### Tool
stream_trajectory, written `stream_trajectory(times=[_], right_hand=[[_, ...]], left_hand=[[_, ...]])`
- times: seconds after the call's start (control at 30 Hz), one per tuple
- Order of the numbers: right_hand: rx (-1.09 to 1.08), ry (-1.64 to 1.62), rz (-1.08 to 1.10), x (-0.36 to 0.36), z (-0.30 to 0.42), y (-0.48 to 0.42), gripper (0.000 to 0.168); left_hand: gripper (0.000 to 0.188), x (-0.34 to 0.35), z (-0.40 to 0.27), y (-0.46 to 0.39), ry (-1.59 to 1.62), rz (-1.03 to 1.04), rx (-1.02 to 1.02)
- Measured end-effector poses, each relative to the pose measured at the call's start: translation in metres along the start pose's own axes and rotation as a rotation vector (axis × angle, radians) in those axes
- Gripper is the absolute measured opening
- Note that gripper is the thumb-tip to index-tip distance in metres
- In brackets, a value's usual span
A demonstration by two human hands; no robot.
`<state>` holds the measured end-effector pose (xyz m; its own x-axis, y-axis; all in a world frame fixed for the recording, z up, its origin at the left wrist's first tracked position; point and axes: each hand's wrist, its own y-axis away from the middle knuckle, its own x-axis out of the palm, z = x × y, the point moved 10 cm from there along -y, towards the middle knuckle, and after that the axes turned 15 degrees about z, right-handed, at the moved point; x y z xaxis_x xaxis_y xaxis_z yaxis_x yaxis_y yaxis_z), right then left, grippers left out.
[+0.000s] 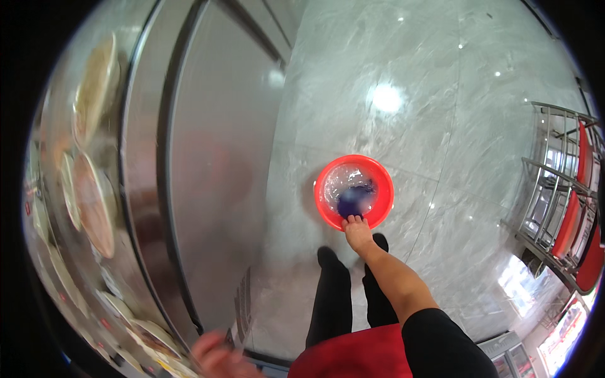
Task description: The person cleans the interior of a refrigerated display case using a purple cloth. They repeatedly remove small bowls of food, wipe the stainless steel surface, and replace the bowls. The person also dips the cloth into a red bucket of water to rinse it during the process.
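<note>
A round red plastic basin (387, 189) with sudsy-looking water in it is on the floor just ahead of my feet. At its near rim, my right hand (357, 231) grips a dark blue cloth (352, 203). Most of the cloth lies over the water, partly blurred. My left hand (222, 356) is at the lower left, by the counter's near end. Motion blur and the frame's edge leave its fingers unclear, and I cannot make out anything held in it.
On the left runs a stainless steel counter (212, 165) with several plates and dishes of food (94, 203) along its top. Grey marble-look tiles (401, 56) cover the floor. At the right stand metal-framed chairs with red seats (565, 227); a glass-door cabinet (508, 354) is at the lower right.
</note>
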<state>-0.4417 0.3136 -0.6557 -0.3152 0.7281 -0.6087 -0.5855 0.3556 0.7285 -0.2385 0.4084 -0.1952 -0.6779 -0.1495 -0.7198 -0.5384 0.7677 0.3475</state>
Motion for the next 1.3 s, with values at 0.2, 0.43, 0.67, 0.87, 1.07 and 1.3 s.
stream_trajectory(times=[0.2,0.43,0.67,0.87,1.07,1.3], right_hand=[[-0.126,-0.172,0.224,0.104,0.034,0.037,0.026],[0.162,-0.555,0.323,0.122,-0.009,0.003,0.043],[0.233,-0.427,0.237,0.136,-0.024,-0.031,0.02],[0.196,-0.937,-0.043,0.017,0.017,0.098,0.018],[0.085,-0.952,-0.036,-0.035,0.003,0.145,0.021],[0.409,-1.942,0.454,0.096,-0.021,0.019,0.058]], left_hand=[[0.019,0.178,0.094,0.033,0.588,0.256,-0.362],[0.014,0.303,0.165,0.064,0.876,0.436,-0.649],[0.02,0.414,0.216,0.03,1.316,0.406,-1.123],[0.032,0.453,0.2,0.013,1.704,0.523,-1.271],[0.016,0.434,0.177,0.013,1.472,0.526,-1.064],[0.017,0.383,0.121,0.027,1.317,0.789,-0.963]])
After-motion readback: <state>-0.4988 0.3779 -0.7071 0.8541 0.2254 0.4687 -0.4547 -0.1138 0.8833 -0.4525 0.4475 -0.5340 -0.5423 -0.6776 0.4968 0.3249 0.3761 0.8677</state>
